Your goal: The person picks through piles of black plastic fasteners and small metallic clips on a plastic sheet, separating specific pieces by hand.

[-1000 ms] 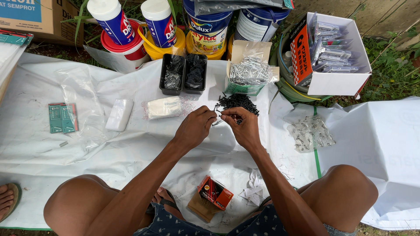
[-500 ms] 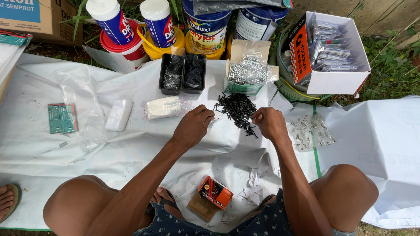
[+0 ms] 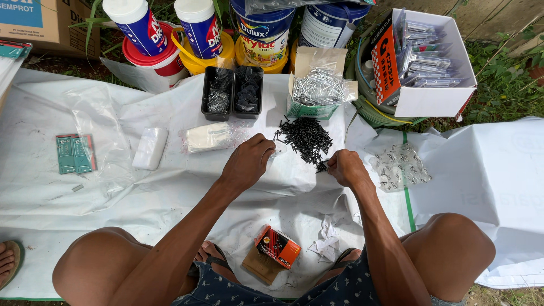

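Observation:
A loose pile of black screws (image 3: 305, 137) lies on the white sheet (image 3: 113, 198) in front of me. My left hand (image 3: 248, 163) is curled shut just left of the pile, and a bit of small clear plastic bag shows at its fingertips. My right hand (image 3: 345, 168) is closed at the pile's near right tip, pinching a few black screws there. The two hands are about a hand's width apart.
Behind the pile stand a black two-part tray (image 3: 232, 93), an open carton of silver screws (image 3: 317, 85), paint cans (image 3: 263, 34) and a white box of packets (image 3: 430, 62). Filled clear bags (image 3: 399, 167) lie right. An orange box (image 3: 277, 246) sits between my knees.
A second ago both hands met just below the pile. My right hand has since moved right to the pile's near edge; my left hand has barely shifted.

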